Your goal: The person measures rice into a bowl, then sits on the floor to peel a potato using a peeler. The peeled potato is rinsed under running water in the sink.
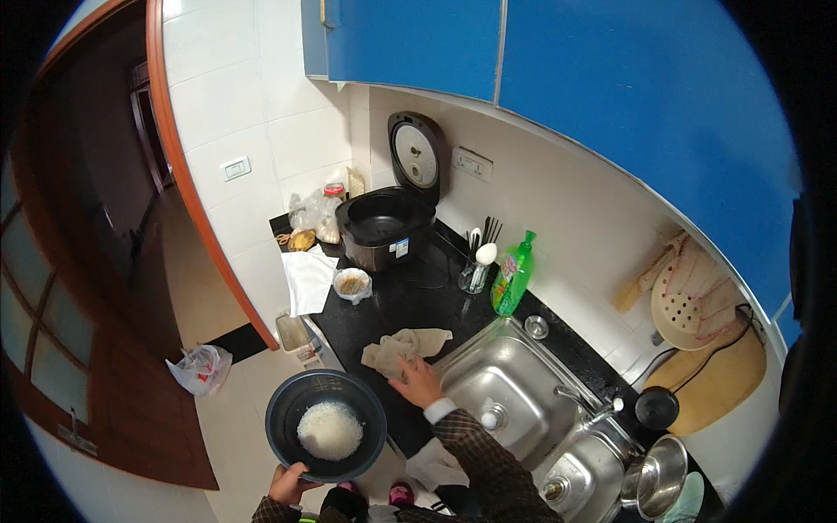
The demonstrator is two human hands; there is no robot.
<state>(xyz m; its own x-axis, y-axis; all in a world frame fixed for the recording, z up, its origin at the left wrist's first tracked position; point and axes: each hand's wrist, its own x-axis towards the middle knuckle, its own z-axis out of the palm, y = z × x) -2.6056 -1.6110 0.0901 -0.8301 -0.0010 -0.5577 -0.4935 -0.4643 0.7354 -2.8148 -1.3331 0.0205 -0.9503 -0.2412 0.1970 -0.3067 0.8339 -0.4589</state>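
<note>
My left hand [289, 484] grips the near rim of a dark rice cooker inner pot [373, 408], which is held out beyond the counter's edge. White rice grains [330, 430] lie heaped in the pot's bottom. On the black counter, my right hand [416, 382] reaches to a crumpled beige cloth [405, 346]; its fingers are spread at the cloth's near edge, and I cannot tell whether they touch it. Farther back stands the rice cooker [376, 245], its lid [416, 153] raised and its cavity without the pot.
A steel double sink [484, 366] with a faucet [582, 402] lies right of the cloth. Behind are a green detergent bottle [513, 281] and a glass of utensils [472, 278]. A small bowl [353, 284] and white paper [307, 278] sit left. Blue cabinets [588, 78] overhang.
</note>
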